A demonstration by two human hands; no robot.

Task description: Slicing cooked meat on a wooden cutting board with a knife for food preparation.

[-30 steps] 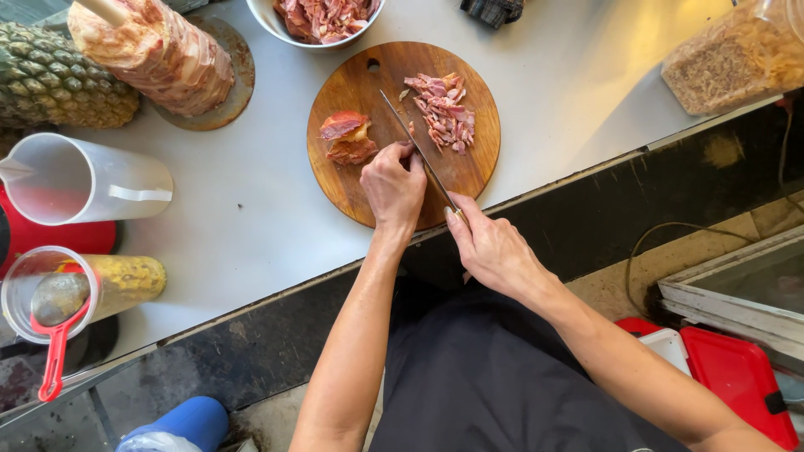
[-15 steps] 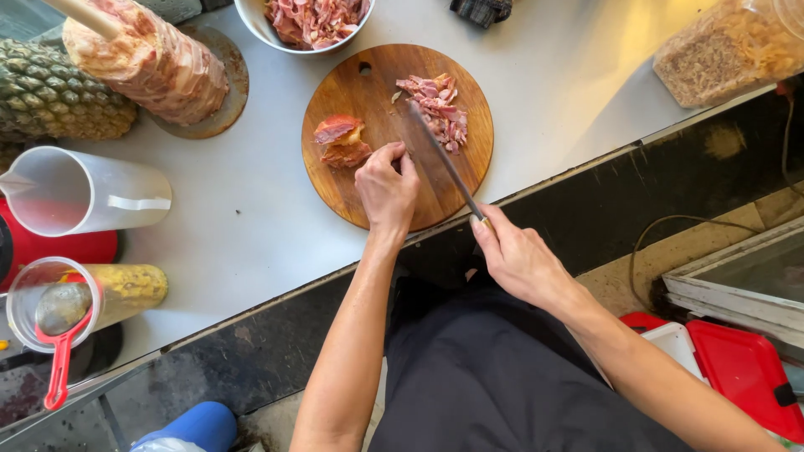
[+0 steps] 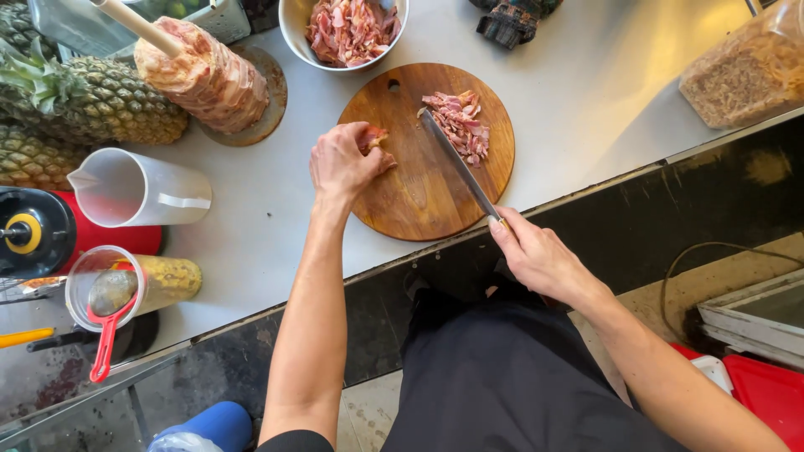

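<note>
Left hand (image 3: 343,163) curls shut over a soft, likely slippery meat chunk (image 3: 374,136) on the round wooden cutting board (image 3: 419,201); pinch it from above. Right hand (image 3: 536,255) clamps the long knife (image 3: 461,167), blade beside the chopped meat (image 3: 459,121).
</note>
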